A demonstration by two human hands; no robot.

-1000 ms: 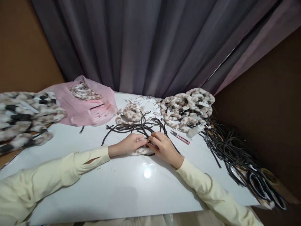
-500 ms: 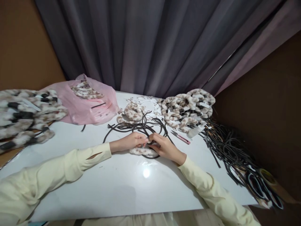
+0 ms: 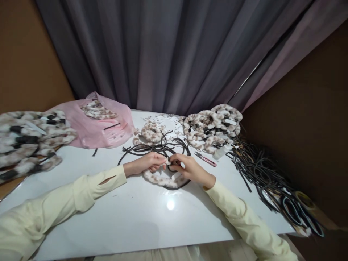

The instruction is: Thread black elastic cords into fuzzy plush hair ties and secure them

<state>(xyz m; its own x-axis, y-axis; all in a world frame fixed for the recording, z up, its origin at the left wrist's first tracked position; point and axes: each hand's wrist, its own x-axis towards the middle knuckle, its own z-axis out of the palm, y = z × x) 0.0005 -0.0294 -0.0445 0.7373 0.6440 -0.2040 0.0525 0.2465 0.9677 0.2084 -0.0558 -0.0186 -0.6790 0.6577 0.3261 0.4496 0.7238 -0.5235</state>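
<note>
My left hand and my right hand meet fingertip to fingertip over the middle of the table. Between them runs a brown-and-white furry tube, curved into a loop beneath my fingers. A whitish end of it appears pinched in my left fingers. My right thumb and fingers are closed on a dark piece of black cord, partly hidden by the hand. Black cord also follows the loop's lower edge. Just beyond my hands lies a tangle of loose black cords. Thread snips with a pink handle rest right of my right hand.
Furry loops are heaped at the left and back right. A pink plastic bag lies back left, a small furry coil near the middle. A white bottle and a black cord pile are on the right.
The furry tube beneath my hands now shows as a wider, more open loop. My hands stay together, with the fingertips slightly shifted. The whole view has tilted a little.
</note>
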